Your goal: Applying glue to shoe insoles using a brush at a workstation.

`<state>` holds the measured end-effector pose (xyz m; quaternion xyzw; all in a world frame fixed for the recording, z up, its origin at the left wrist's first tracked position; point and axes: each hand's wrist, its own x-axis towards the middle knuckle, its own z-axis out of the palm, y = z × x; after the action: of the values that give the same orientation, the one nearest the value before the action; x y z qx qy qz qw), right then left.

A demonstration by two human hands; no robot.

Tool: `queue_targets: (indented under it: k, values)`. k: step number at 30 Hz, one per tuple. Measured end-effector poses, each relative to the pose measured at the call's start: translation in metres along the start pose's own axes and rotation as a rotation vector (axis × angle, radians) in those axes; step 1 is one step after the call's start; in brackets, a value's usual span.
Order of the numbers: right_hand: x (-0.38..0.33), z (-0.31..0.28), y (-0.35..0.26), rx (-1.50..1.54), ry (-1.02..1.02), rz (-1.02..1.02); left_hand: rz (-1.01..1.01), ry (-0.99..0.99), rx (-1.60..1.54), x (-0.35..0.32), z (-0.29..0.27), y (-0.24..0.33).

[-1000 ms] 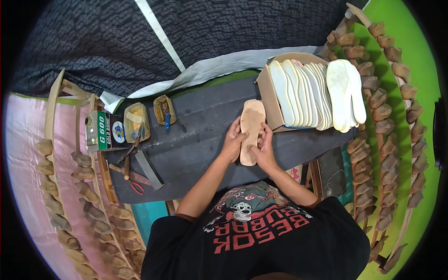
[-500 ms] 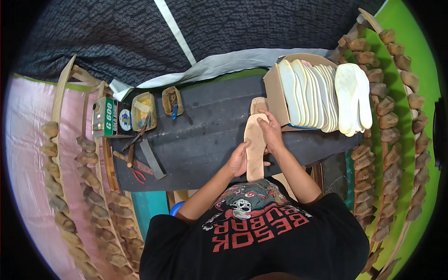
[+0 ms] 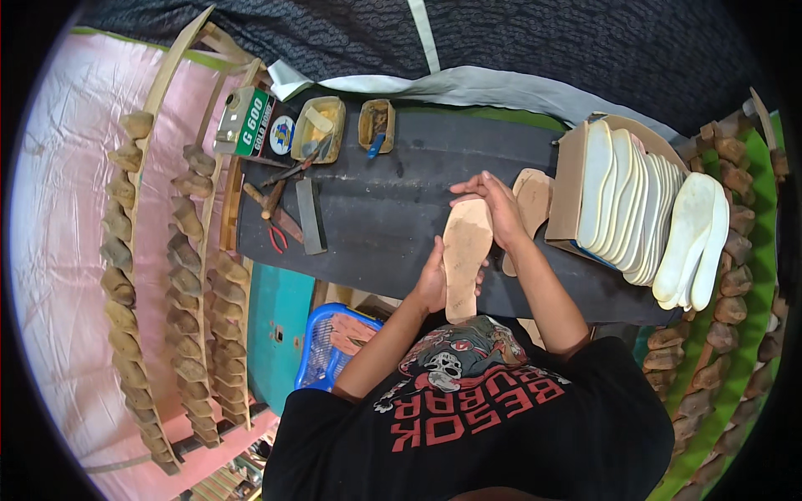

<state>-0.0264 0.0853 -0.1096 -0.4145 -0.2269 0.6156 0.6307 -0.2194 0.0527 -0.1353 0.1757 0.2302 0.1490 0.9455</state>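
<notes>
Left hand [image 3: 433, 284] sits half behind the tan sole [image 3: 464, 255], so its fingers are hidden and the grip can't be read. Right hand [image 3: 494, 209] covers the sole's top edge. More tan soles [image 3: 535, 200] peek out behind the right wrist, count unclear. The box [image 3: 571, 188] is mostly masked by white insoles [image 3: 635, 209]. What's in the small tins [image 3: 378, 125] is too small to make out.

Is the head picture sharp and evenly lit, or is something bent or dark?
Head view: even light and no strong glare; the tan sole between left hand and right hand looks sharp; fisheye bends the wooden racks near the rim; corners are black.
</notes>
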Motion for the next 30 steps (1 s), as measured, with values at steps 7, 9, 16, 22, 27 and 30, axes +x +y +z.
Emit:
queue_targets:
  k: [7,9,16,22,27,30]
  values:
    - [0.05,0.034,0.026,-0.418,-0.134,-0.052,0.013,-0.101,-0.144,-0.02,-0.028,0.047]
    - [0.063,0.053,0.029,-0.396,-0.115,-0.039,-0.019,-0.067,-0.155,-0.031,-0.043,0.063]
    - [0.115,0.13,0.024,-1.215,-0.121,-0.319,-0.025,-0.156,-0.235,-0.064,-0.124,0.095]
    - [0.148,0.14,0.041,-1.459,-0.017,-0.374,-0.036,-0.134,-0.25,-0.072,-0.141,0.128]
    - [0.149,0.15,0.033,-1.383,0.007,-0.424,-0.01,-0.166,-0.256,-0.067,-0.146,0.149]
    - [0.141,0.158,0.028,-1.357,0.013,-0.448,-0.02,-0.242,-0.244,-0.059,-0.151,0.158]
